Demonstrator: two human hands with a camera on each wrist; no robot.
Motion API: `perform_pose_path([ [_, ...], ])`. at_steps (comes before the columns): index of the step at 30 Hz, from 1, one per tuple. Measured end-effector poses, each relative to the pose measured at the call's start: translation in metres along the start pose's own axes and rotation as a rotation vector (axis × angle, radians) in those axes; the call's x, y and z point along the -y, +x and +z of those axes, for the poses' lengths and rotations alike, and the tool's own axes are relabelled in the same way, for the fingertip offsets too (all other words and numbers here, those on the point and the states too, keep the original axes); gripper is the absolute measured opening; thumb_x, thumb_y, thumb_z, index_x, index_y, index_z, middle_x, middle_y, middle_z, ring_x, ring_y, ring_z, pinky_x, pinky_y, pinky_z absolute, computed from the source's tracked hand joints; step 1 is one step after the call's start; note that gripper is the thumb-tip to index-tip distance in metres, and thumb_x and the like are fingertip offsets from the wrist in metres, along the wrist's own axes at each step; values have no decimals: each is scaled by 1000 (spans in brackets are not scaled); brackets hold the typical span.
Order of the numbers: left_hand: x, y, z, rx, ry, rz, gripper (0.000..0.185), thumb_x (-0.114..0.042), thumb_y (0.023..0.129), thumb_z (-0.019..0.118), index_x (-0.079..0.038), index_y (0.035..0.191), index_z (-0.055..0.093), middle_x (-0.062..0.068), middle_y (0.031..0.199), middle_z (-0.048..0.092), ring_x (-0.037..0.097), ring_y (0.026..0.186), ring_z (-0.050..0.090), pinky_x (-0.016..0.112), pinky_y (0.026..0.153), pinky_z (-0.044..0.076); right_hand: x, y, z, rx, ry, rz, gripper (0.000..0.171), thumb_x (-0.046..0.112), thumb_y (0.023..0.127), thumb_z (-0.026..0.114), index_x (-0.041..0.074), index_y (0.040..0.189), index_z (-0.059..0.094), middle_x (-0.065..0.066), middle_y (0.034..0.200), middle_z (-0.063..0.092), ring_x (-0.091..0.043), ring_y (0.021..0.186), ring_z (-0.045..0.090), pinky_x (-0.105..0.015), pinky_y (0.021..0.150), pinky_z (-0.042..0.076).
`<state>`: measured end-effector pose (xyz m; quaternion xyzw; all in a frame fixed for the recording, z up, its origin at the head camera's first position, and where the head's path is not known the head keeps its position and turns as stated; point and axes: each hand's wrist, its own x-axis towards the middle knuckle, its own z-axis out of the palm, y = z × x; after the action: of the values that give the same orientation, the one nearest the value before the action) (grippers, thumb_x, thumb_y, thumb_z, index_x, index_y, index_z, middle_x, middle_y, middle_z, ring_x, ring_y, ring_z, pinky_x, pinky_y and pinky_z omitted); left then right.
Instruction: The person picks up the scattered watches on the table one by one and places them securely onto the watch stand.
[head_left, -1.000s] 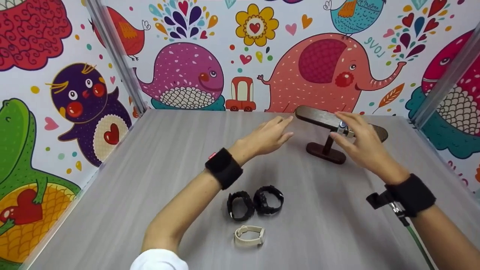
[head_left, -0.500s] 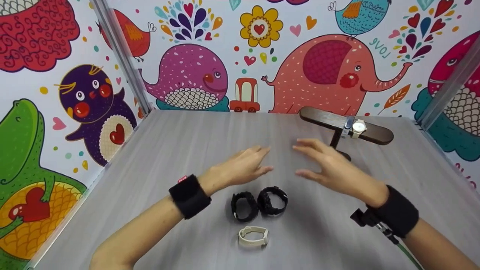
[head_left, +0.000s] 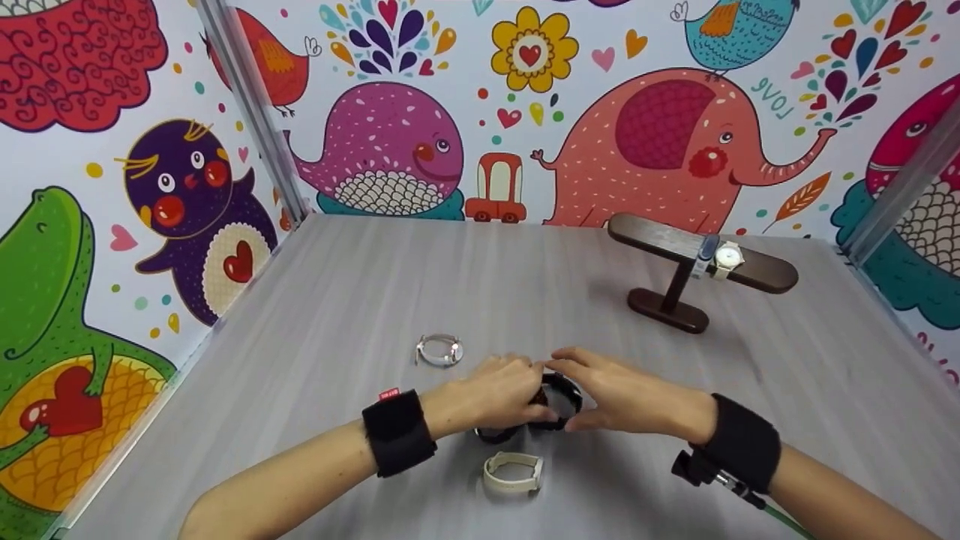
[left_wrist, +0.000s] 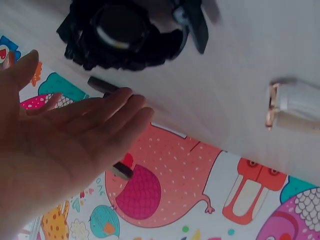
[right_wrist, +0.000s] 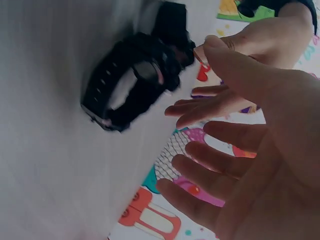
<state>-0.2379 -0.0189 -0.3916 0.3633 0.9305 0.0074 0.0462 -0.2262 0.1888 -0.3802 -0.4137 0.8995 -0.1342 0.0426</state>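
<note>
Lying between left hand (head_left: 499,394) and right hand (head_left: 619,394), black watch (head_left: 559,401), both hands' fingers straight, gripping nothing.

Matt grey table (head_left: 315,300), faintly streaked like brushed wood grain. Dark, smooth, slightly glossy wood on the stand (head_left: 667,259). Chunky matt black plastic or rubber on the black watch (head_left: 559,397), ridged along the strap. Shiny metal on the silver watch (head_left: 439,349). Matt cream strap on the pale watch (head_left: 512,472). Glossy printed wall (head_left: 420,112).
</note>
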Motion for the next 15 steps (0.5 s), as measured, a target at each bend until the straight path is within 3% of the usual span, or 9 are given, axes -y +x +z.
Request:
perform_pose_path([
  [5,-2,0,14,20,22,9,57,-50,91,70,-4,124,65,9,105,72,23,93,68,37,76,58,0,7,11,19,5,-9,73,24,81,84,-5,139,51,-20,139,55,-36,122,60,-49,101,52],
  [10,-3,2,21,-17,39,7,51,-43,91,71,-3,120,66,9,103,72,22,91,68,36,75,58,-1,15,20,32,3,7,73,19,77,86,-8,136,52,-20,134,58,-35,120,61,-48,103,51],
  [15,0,2,22,-42,-6,13,46,-40,90,74,-3,117,69,9,101,72,22,89,68,34,74,59,-3,23,26,32,20,-10,70,11,75,85,-8,134,53,-18,126,62,-33,116,63,-45,101,53],
])
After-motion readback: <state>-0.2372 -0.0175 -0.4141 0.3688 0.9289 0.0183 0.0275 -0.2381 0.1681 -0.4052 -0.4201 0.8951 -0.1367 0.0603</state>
